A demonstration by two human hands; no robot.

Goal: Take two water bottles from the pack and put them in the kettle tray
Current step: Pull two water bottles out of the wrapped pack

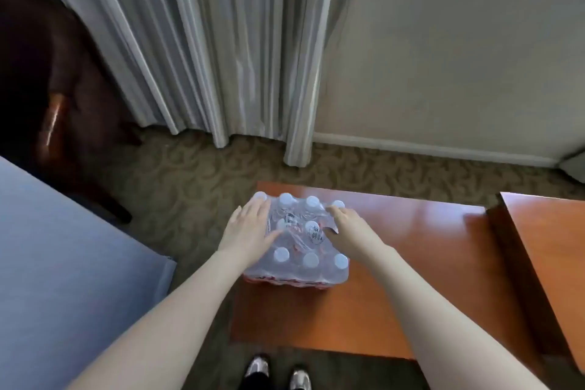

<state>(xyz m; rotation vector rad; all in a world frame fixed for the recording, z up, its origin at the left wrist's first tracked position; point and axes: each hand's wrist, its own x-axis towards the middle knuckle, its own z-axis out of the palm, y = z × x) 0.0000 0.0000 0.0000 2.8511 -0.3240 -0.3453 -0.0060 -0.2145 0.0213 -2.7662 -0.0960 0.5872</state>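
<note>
Our left hand (pixel 250 226) lies flat, fingers spread, on the pack (pixel 297 241); our right hand (pixel 346 225) fingers dig into its wrap.

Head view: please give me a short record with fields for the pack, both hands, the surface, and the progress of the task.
pack: shrink-wrapped water bottle pack, white caps up, wrap looks mostly intact
surface: low wooden table, pack near its left edge
left hand: left hand lies flat on the pack's left top, fingers spread
right hand: right hand on the pack's right top, fingers pressing into the wrap
kettle tray: not in view
progress: no bottle taken out yet
surroundings: curtain, carpet, bed corner
</note>
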